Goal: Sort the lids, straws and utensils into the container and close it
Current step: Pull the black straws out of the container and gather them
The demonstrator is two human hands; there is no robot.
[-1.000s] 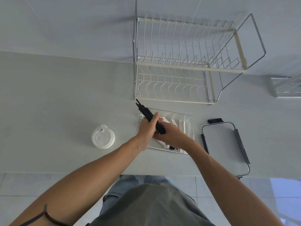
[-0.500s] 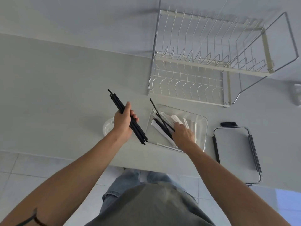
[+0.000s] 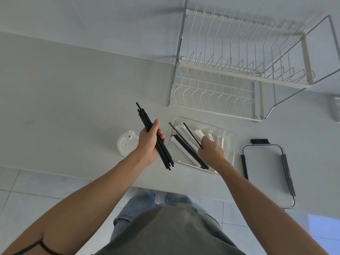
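Note:
My left hand (image 3: 150, 139) is shut on a bundle of black straws (image 3: 147, 122), held above the counter just left of the clear rectangular container (image 3: 230, 138). My right hand (image 3: 211, 151) is inside the container, pinching one black straw (image 3: 191, 133) that slants up to the left. More black straws (image 3: 185, 146) and white wrapped utensils (image 3: 181, 150) lie in the container. A white cup lid (image 3: 126, 144) sits on the counter, partly hidden behind my left hand. The container's lid (image 3: 265, 168), clear with black clips, lies flat to the right.
A white wire dish rack (image 3: 239, 70) stands at the back, right behind the container. The counter's front edge (image 3: 73, 174) runs just below my hands, with tiled floor beneath. A small clear object (image 3: 335, 109) shows at the far right edge.
My left hand carried the bundle of black straws out of the container to its left. My right hand stayed in the container and pinched up a single black straw.

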